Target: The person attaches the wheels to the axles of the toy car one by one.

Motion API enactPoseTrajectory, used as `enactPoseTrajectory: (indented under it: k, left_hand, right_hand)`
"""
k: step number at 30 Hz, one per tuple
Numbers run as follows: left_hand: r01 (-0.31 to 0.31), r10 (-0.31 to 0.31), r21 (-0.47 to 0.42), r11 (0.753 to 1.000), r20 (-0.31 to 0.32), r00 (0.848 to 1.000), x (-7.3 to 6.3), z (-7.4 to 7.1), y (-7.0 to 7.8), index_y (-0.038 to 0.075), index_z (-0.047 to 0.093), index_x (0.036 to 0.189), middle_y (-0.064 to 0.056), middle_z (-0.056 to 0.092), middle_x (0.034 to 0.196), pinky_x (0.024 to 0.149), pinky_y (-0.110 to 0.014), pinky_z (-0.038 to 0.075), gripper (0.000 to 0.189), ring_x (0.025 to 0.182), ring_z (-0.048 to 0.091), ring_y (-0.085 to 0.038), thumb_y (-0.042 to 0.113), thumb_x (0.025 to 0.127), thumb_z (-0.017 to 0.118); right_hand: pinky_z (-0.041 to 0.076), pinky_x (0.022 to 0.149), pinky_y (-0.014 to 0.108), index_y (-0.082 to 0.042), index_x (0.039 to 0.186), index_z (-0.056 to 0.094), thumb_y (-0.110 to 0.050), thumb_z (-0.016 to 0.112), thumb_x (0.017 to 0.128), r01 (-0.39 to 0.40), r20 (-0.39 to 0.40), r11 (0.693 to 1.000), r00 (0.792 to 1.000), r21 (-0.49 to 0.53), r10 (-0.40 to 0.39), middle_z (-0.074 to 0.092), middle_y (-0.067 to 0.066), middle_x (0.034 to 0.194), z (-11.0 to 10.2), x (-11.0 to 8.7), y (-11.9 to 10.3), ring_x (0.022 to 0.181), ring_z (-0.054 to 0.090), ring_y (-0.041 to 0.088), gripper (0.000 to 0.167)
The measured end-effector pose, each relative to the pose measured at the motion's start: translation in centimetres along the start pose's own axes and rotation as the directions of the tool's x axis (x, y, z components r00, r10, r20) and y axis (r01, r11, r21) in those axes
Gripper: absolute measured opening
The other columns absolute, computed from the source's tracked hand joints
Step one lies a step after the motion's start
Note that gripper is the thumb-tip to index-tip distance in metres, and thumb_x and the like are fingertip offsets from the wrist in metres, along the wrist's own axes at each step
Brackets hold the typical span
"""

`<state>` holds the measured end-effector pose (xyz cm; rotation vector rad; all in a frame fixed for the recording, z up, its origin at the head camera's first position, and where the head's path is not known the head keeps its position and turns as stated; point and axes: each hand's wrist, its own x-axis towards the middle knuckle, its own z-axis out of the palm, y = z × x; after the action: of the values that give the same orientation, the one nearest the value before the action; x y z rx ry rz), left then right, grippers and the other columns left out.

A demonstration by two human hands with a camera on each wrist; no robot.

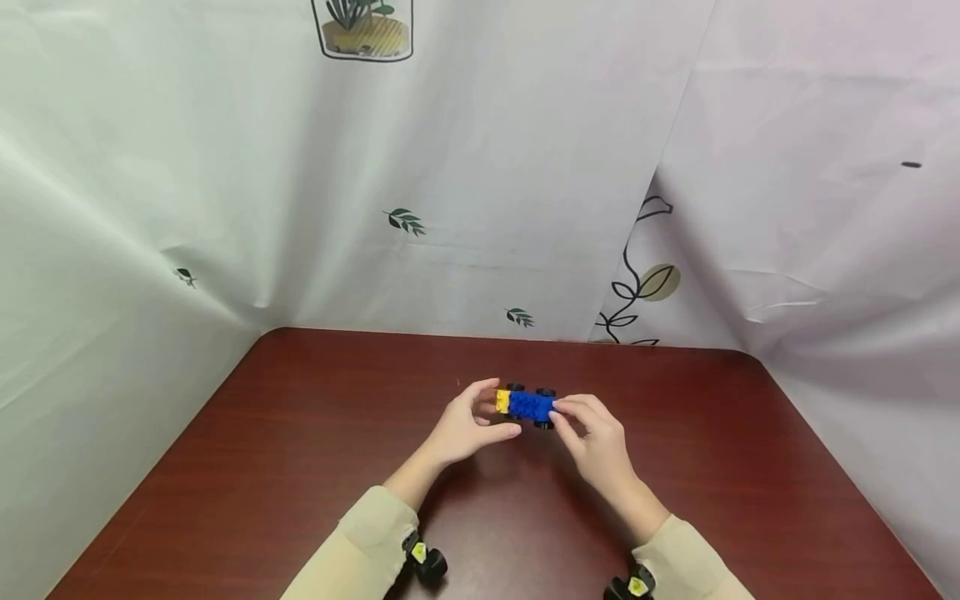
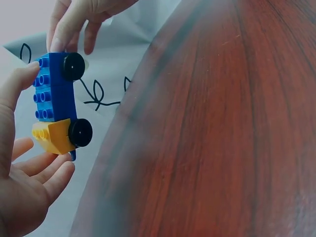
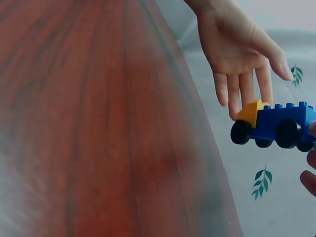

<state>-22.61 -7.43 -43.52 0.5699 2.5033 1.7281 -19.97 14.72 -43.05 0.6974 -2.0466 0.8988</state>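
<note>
A toy car of plastic building bricks (image 1: 529, 406), blue with a yellow sloped brick (image 2: 53, 137) at one end and black wheels (image 3: 288, 133), is held up over the table. The right hand (image 1: 602, 443) pinches its blue end between thumb and fingers. Around the yellow end, the left hand (image 1: 459, 429) is spread with extended fingers. In the right wrist view the left palm (image 3: 234, 47) faces the car without gripping it. The left thumb lies close to the blue studs in the left wrist view; whether it touches them I cannot tell.
Beneath the hands is a dark red-brown wooden table (image 1: 300, 433) with rounded far corners. White cloth (image 1: 480, 167) printed with leaves and plants hangs behind it and along both sides. Black wrist devices (image 1: 427, 563) sit at the cuffs of both light sleeves.
</note>
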Motion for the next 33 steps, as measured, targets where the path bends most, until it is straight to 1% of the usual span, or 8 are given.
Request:
enactPoseTrajectory:
  k: [4, 7, 9, 12, 15, 20, 28, 33]
  left_hand:
    - [0.005, -0.005, -0.004, 1.000, -0.008, 1.000, -0.1, -0.3, 0.5, 0.010, 0.044, 0.138, -0.013, 0.057, 0.130, 0.086, -0.036, 0.054, 0.073, 0.104, 0.060, -0.024, 0.036, 0.078, 0.077]
    - [0.006, -0.007, -0.017, 1.000, -0.019, 1.000, 0.0, -0.4, 0.5, 0.007, 0.046, 0.137, -0.014, 0.058, 0.128, 0.083, -0.033, 0.055, 0.071, 0.103, 0.061, -0.026, 0.034, 0.078, 0.077]
    - [0.016, -0.016, -0.010, 1.000, -0.023, 1.000, 0.0, -0.4, 0.5, 0.006, 0.046, 0.136, -0.015, 0.058, 0.127, 0.082, -0.032, 0.055, 0.071, 0.102, 0.060, -0.026, 0.034, 0.078, 0.077]
    - [0.036, -0.035, 0.014, 0.999, -0.031, 0.999, 0.1, -0.5, 0.6, 0.004, 0.046, 0.136, -0.015, 0.059, 0.126, 0.082, -0.033, 0.056, 0.071, 0.102, 0.059, -0.025, 0.034, 0.079, 0.076]
    - [0.056, -0.054, 0.041, 0.998, -0.046, 0.997, 0.2, -0.5, 0.8, 0.004, 0.046, 0.135, -0.015, 0.060, 0.125, 0.082, -0.034, 0.055, 0.071, 0.102, 0.060, -0.024, 0.034, 0.078, 0.076]
    - [0.059, -0.054, 0.083, 0.995, -0.059, 0.997, 0.4, -0.4, 0.5, 0.001, 0.046, 0.135, -0.017, 0.061, 0.124, 0.083, -0.036, 0.055, 0.068, 0.100, 0.061, -0.024, 0.029, 0.079, 0.075]
    - [0.066, -0.061, 0.089, 0.994, -0.056, 0.997, 0.9, 0.1, 0.0, -0.003, 0.047, 0.133, -0.020, 0.061, 0.123, 0.085, -0.038, 0.054, 0.065, 0.099, 0.061, -0.024, 0.024, 0.080, 0.074]
    - [0.091, -0.083, 0.111, 0.990, -0.070, 0.994, 1.0, 0.2, 0.1, -0.002, 0.049, 0.131, -0.018, 0.062, 0.121, 0.084, -0.037, 0.053, 0.062, 0.097, 0.061, -0.022, 0.024, 0.081, 0.073]
  right_hand:
    - [0.052, 0.063, 0.013, -0.002, 0.099, 0.072, 0.003, 0.076, 0.074, -0.101, -0.011, 0.995, 0.995, -0.021, 0.101, 0.068, 0.008, 0.090, 0.2, 0.2, 0.2, 0.073, 0.065, 0.014, 0.026]
    - [0.054, 0.064, 0.016, -0.004, 0.103, 0.073, -0.001, 0.072, 0.080, -0.219, 0.023, 0.975, 0.975, -0.036, 0.220, 0.070, 0.008, 0.092, 0.3, 0.4, 0.3, 0.073, 0.066, 0.014, 0.023]
    - [0.056, 0.065, 0.021, -0.005, 0.105, 0.072, -0.004, 0.069, 0.084, -0.310, 0.072, 0.950, 0.947, -0.039, 0.312, 0.070, 0.008, 0.094, 0.3, 0.6, 0.3, 0.074, 0.067, 0.015, 0.021]
    - [0.056, 0.067, 0.031, -0.005, 0.108, 0.071, -0.008, 0.066, 0.086, -0.428, 0.148, 0.901, 0.889, -0.070, 0.434, 0.070, 0.010, 0.100, 0.5, 0.8, 0.5, 0.080, 0.066, 0.018, 0.022]
    - [0.055, 0.076, 0.039, -0.004, 0.110, 0.070, -0.010, 0.063, 0.087, -0.502, 0.215, 0.859, 0.832, -0.102, 0.512, 0.069, 0.012, 0.107, 0.9, 0.8, 0.7, 0.092, 0.066, 0.024, 0.024]
    - [0.051, 0.086, 0.045, -0.001, 0.111, 0.068, -0.010, 0.059, 0.084, -0.559, 0.292, 0.818, 0.766, -0.137, 0.573, 0.068, 0.014, 0.111, 1.4, 0.7, 1.1, 0.101, 0.063, 0.026, 0.030]
    - [0.050, 0.074, 0.034, 0.002, 0.121, 0.062, -0.009, 0.056, 0.083, -0.594, 0.385, 0.787, 0.695, -0.167, 0.607, 0.068, 0.016, 0.111, 1.8, 0.9, 1.8, 0.080, 0.061, 0.018, 0.039]
    - [0.041, 0.061, 0.026, 0.004, 0.125, 0.059, -0.009, 0.055, 0.085, -0.621, 0.421, 0.767, 0.660, -0.161, 0.622, 0.065, 0.019, 0.119, 2.1, 1.0, 2.0, 0.058, 0.048, 0.012, 0.042]
